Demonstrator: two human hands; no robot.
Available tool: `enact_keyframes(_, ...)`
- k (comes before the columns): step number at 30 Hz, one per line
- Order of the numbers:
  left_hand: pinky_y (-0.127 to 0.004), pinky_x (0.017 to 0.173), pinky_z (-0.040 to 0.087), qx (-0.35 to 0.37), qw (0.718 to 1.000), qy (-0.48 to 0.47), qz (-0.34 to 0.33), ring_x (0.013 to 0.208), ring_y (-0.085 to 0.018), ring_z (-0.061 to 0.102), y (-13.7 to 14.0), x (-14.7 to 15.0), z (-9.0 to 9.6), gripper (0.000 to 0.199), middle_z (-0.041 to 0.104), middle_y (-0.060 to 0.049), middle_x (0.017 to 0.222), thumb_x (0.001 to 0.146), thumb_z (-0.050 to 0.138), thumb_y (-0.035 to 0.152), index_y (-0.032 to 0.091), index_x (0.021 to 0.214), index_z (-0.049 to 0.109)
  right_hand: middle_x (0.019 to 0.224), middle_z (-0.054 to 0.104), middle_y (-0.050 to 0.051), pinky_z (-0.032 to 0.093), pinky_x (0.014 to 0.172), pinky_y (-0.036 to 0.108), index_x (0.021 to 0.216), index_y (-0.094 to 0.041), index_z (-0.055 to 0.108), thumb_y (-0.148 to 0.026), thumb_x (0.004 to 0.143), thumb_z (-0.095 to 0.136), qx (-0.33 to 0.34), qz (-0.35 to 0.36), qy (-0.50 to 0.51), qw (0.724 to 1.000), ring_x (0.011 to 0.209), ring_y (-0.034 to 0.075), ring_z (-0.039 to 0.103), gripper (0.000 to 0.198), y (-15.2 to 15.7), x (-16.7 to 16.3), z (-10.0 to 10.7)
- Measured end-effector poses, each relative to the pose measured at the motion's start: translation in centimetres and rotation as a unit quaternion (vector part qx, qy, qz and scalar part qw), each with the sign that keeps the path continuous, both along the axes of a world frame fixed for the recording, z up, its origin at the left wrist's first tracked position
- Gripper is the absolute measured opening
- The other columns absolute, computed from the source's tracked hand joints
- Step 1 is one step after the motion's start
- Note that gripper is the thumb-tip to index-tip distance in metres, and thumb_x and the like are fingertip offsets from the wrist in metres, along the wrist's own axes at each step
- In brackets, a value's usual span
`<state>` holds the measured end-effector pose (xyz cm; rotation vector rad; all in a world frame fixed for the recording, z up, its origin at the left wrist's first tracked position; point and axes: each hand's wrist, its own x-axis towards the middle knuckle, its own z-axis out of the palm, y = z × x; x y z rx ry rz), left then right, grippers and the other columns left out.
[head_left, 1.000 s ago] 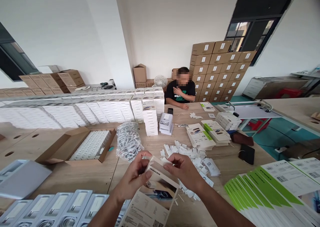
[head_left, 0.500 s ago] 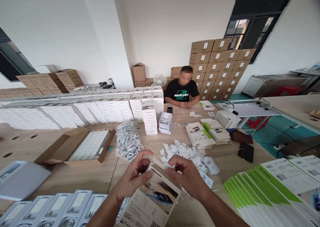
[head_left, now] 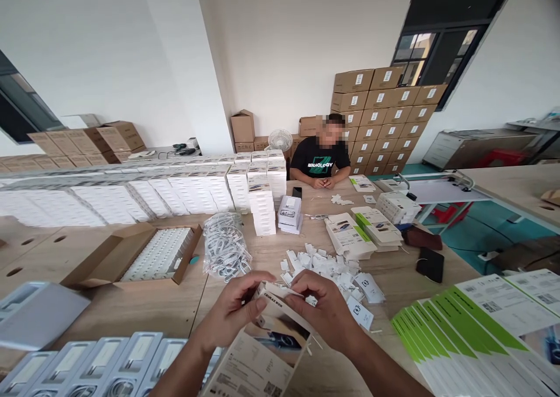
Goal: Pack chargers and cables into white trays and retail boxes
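Observation:
A printed packaging box point(head_left: 261, 350) is tilted in front of me, with a picture and small text on its faces. My left hand point(head_left: 238, 310) grips its upper left edge between thumb and fingers. At the upper right edge, my right hand point(head_left: 322, 309) pinches a white flap at the box's end, thumb against the printed face. The box's inside is hidden from view. Just beyond my hands lies a loose pile of small white paper pieces point(head_left: 321, 265), with folded cards point(head_left: 361, 313) at its near side.
Trays with chargers and cables point(head_left: 98, 365) line the near left. An open carton point(head_left: 168, 277) and a bag of cables point(head_left: 226, 245) lie beyond. Flat green-and-white box sleeves point(head_left: 472, 327) fan out at right. A co-worker point(head_left: 320, 157) sits opposite, beside stacked white boxes point(head_left: 262, 213).
My hands have drawn slightly closer around the top of the box, and the end flap is pressed further in. The co-worker's head has shifted a little to the right.

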<state>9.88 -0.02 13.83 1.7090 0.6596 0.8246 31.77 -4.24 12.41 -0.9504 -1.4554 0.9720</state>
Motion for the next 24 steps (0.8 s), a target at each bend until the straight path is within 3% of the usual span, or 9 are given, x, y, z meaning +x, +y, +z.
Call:
enact_keyframes(4,-0.025,0.067,0.040,-0.038,0.999,-0.020,-0.006,0.076,-0.014,0.051,0.3,-0.2,-0.6,0.027,0.059,-0.003,0.090,0.089,0.058,0.030,0.022,0.114,0.059,0.079,0.059,0.000,0.044,0.066,0.025,0.075,-0.019,0.065,-0.031,0.080,0.071,-0.045,0.031,0.039,0.998,0.074,0.014,0.056,0.014,-0.2,-0.1,0.1)
enact_keyframes(11,-0.030,0.078,0.042,-0.034,0.999,-0.004,0.013,0.092,-0.020,0.055,0.1,0.3,-0.8,0.035,0.062,-0.007,0.105,0.089,0.056,0.032,0.023,0.123,0.057,0.077,0.058,-0.001,0.043,0.064,0.025,0.073,-0.018,0.063,-0.033,0.078,0.072,-0.084,-0.039,0.030,0.995,0.069,0.013,0.053,0.018,0.4,-0.3,-0.9)
enact_keyframes(14,-0.027,0.072,0.041,-0.034,0.999,0.003,0.017,0.082,-0.017,0.054,0.1,0.4,-0.6,0.028,0.062,-0.005,0.095,0.088,0.058,0.033,0.022,0.114,0.062,0.076,0.058,0.000,0.043,0.063,0.024,0.072,-0.018,0.064,-0.034,0.079,0.072,-0.071,-0.027,0.027,0.997,0.069,0.013,0.054,0.019,0.5,-0.2,-1.2)
enact_keyframes(17,-0.025,0.065,0.040,-0.077,0.996,-0.017,0.029,0.071,-0.014,0.051,0.1,0.0,-0.9,0.021,0.060,-0.001,0.083,0.086,0.061,0.034,0.020,0.101,0.064,0.084,0.061,0.002,0.046,0.071,0.026,0.079,-0.020,0.070,-0.039,0.082,0.069,-0.053,0.035,0.026,0.998,0.078,0.015,0.058,0.019,0.0,-0.3,-0.9)
enact_keyframes(19,-0.024,0.062,0.040,-0.115,0.991,-0.032,0.062,0.068,-0.013,0.051,0.1,-0.8,-1.2,0.019,0.059,0.000,0.079,0.085,0.062,0.035,0.020,0.095,0.064,0.101,0.063,0.006,0.047,0.084,0.030,0.096,-0.023,0.072,-0.043,0.087,0.061,-0.053,0.101,0.013,0.993,0.095,0.018,0.060,0.025,-0.5,-0.7,-1.0)
enact_keyframes(21,-0.023,0.061,0.040,-0.142,0.982,-0.043,0.116,0.066,-0.012,0.051,-0.1,-2.7,-1.7,0.019,0.060,0.001,0.077,0.083,0.064,0.036,0.019,0.092,0.064,0.123,0.058,0.008,0.044,0.095,0.034,0.120,-0.027,0.065,-0.047,0.091,0.054,-0.066,0.155,-0.003,0.986,0.114,0.021,0.054,0.037,-0.7,-1.6,-1.8)
enact_keyframes(24,-0.023,0.066,0.044,-0.142,0.951,-0.065,0.265,0.071,-0.013,0.056,-1.0,-8.0,-2.4,0.020,0.064,0.001,0.082,0.081,0.066,0.036,0.020,0.093,0.064,0.140,0.048,0.008,0.044,0.096,0.036,0.140,-0.029,0.045,-0.048,0.092,0.050,-0.138,0.161,-0.028,0.977,0.126,0.022,0.047,0.052,0.4,-3.5,-5.4)
